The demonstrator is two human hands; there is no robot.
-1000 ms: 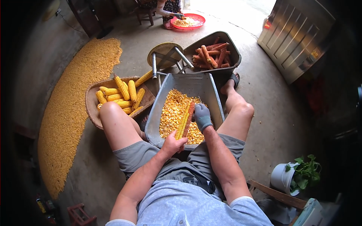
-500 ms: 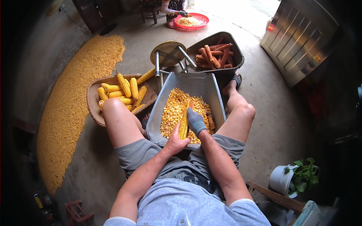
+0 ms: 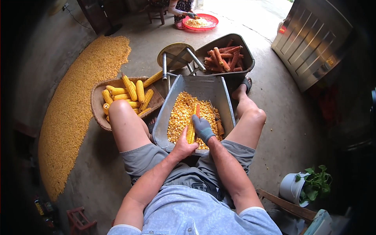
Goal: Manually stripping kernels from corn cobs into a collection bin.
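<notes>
A dull grey sheet-metal trough (image 3: pixel 203 88) holds matt yellow kernels; the right hand (image 3: pixel 203 128) wears a grey knitted cloth glove, the left hand (image 3: pixel 183 145) is bare against a bumpy-grained corn cob (image 3: pixel 191 127). A coarse woven basket (image 3: pixel 98 105) sits on rough concrete floor (image 3: pixel 274 129).

Bare concrete floor (image 3: pixel 297 129), daylit, with a metal door (image 3: pixel 313 43).

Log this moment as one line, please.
left hand: holds corn cob | right hand: gloved, gripping same cob | under: metal tray of kernels | beside: basket of cobs
</notes>
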